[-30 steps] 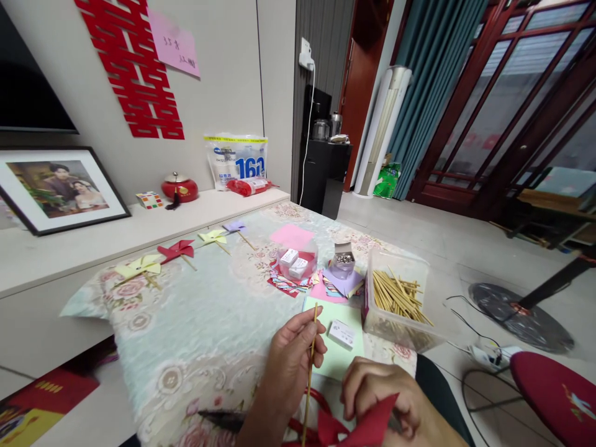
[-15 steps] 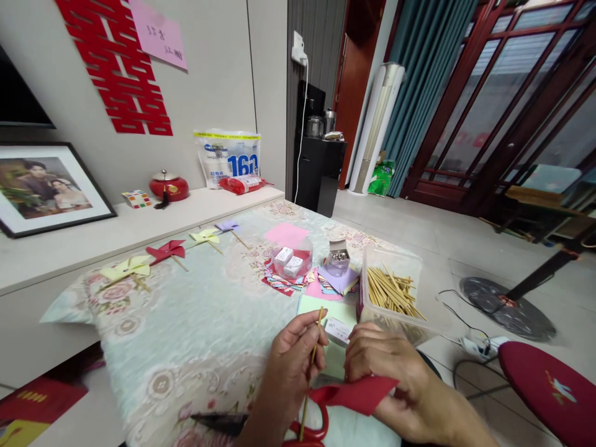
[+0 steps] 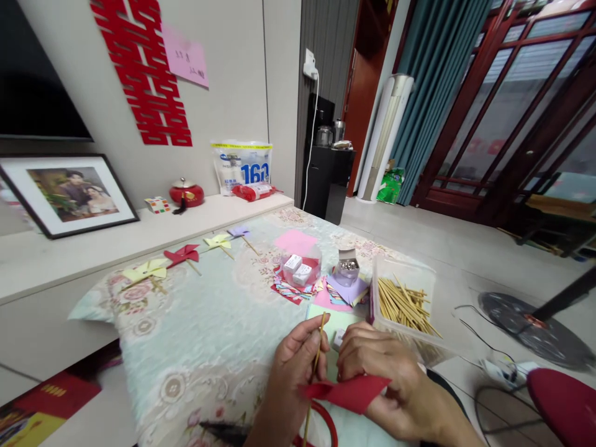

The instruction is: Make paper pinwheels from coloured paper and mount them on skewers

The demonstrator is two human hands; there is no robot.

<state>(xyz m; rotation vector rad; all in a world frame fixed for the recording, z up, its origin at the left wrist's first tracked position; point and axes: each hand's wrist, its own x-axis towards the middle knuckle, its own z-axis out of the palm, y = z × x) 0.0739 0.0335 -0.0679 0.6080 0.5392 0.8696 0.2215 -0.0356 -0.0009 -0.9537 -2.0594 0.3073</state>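
My left hand (image 3: 298, 366) is closed around a thin wooden stick (image 3: 319, 354), pinching it near the top between thumb and fingers. A folded red paper pinwheel (image 3: 356, 392) is gripped in my right hand (image 3: 379, 366), its left end against the stick. Below lies a pair of scissors with red handles (image 3: 331, 425) and dark blades, partly covered by my left arm. Beyond my hands, pale green paper (image 3: 321, 310) bears a small white box (image 3: 338, 338), half hidden by my right fingers.
A clear bin of wooden sticks (image 3: 405, 304) stands at the right. Behind my hands sit a round clear container with white boxes (image 3: 298, 270), an opened box of pins (image 3: 347, 264) and stacked coloured paper (image 3: 288, 290). Finished pinwheels (image 3: 181, 253) line the table's left edge.
My right hand has come slightly closer to my left, with the red pinwheel against the stick. The whole view has shifted a little, so the surroundings sit lower and further right.
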